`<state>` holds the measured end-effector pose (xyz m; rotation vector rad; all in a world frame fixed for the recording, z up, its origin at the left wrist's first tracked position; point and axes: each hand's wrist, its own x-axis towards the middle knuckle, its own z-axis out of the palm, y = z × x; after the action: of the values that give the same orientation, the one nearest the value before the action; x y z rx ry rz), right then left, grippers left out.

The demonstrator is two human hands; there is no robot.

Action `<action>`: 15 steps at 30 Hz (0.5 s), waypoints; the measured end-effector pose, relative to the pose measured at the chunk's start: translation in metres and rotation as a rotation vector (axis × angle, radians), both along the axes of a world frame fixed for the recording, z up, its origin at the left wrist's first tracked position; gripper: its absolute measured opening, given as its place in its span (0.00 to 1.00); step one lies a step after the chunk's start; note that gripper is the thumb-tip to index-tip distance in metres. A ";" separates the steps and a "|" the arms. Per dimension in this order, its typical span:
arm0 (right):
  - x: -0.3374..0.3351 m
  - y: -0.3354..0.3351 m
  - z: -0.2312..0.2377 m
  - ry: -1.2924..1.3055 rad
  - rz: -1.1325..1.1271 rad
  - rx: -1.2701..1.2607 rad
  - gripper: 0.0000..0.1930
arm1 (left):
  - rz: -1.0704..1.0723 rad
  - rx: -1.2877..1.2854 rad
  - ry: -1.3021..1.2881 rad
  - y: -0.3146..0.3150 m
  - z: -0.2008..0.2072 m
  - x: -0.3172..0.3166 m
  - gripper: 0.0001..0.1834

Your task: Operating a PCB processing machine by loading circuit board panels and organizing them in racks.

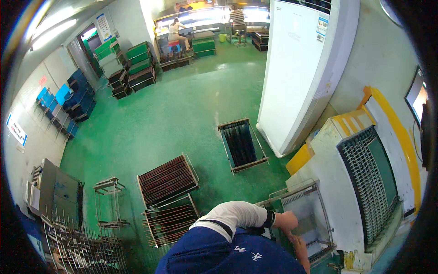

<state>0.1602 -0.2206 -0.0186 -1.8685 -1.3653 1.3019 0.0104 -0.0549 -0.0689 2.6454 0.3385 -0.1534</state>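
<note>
My left hand reaches out to the right from a white sleeve with a black band at the wrist. Its fingers look curled in, and whatever they may hold is hidden. Just below it, my right hand comes up with fingers pressed together near the left one. Both hands are at the near left side of a slotted metal rack. A pale, see-through-looking sheet shows inside that rack; I cannot make out whether either hand touches it.
Right of the rack stands a machine with a roller conveyor. A tall white cabinet rises ahead. On the green floor are a rack of dark panels, two more racks, an empty frame and stacked green crates. Two people sit far off.
</note>
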 end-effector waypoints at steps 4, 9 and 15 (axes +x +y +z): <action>0.021 -0.011 -0.052 0.022 -0.046 0.002 0.25 | -0.015 0.054 -0.012 -0.004 0.010 -0.002 0.46; 0.011 -0.010 -0.048 -0.085 -0.075 0.027 0.24 | 0.004 0.086 -0.103 -0.011 0.034 -0.017 0.44; 0.018 -0.015 -0.067 -0.287 -0.039 0.081 0.23 | -0.015 0.092 -0.185 -0.014 0.046 -0.025 0.40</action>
<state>0.1779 -0.2355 -0.0856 -2.0740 -1.4895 0.9716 -0.0150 -0.0691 -0.0232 2.7268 0.2700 0.1051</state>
